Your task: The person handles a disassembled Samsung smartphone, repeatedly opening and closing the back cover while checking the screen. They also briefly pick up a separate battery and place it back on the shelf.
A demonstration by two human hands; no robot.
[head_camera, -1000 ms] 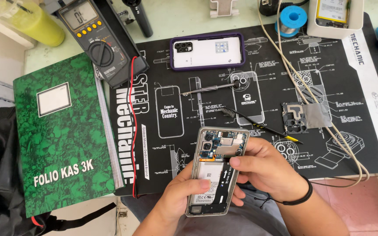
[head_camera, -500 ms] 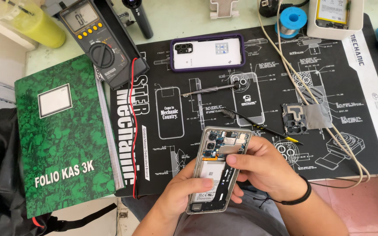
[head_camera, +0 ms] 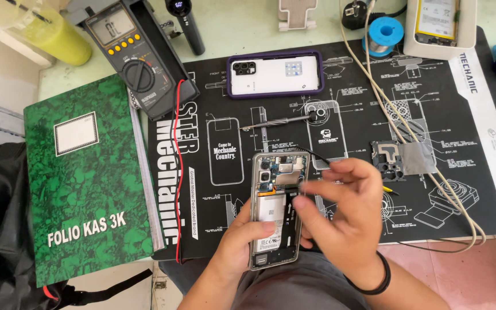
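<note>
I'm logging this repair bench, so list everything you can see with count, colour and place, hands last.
opened phone: one, grey frame, insides showing, front centre, held
cased phone: one, white back, purple case, mat top
work mat: one, black with white drawings, covers bench
ledger book: one, green marbled, left
multimeter: one, black with yellow buttons, upper left
screwdriver bit: one, metal, mat centre
solder spool: one, blue, top
small metal part: one, grey, mat right
cables: several, beige, right
left hand: cradles opened phone
right hand: over opened phone, pinching a thin black tool; black wristband
</note>
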